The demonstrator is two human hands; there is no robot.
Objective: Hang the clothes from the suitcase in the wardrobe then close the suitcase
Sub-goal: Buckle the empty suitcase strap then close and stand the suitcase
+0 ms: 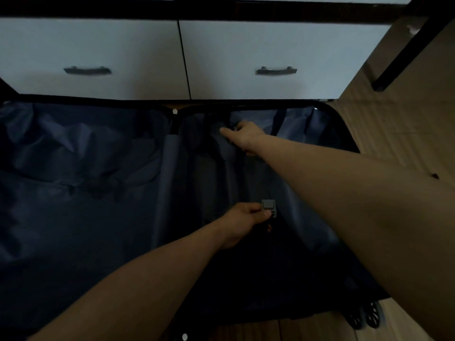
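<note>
Head view showed your suitcase [73, 217] lying open on the floor, filling the lower and middle frame, both halves lined in dark blue fabric. Its hinge line ran down the middle, from a small white dot at the top centre to another at the bottom edge. Black wheels [366, 316] sat at the lower right corner of the case.

Your left hand [243, 222] was at the lower centre, over the right half. Its fingers were curled and pinched a small grey buckle [268, 207], with a dark strap trailing below the hand. Your right hand [242, 136] reached to the upper centre of the right half, near the far rim. Its fingers were curled round a dark strap end [234, 126] there; the light was too dim to tell just what the piece was. The two hands were well apart, one near the far rim and one toward the middle of that half.

No clothes could be made out in either half; the lining lay in loose folds, most creased in the left half.

Behind the case, across the top of the frame, stood two white drawers [98, 57], each with a dark handle [87, 70]. A black leg [403, 48] slanted through the upper right, over wood flooring [406, 124].
</note>
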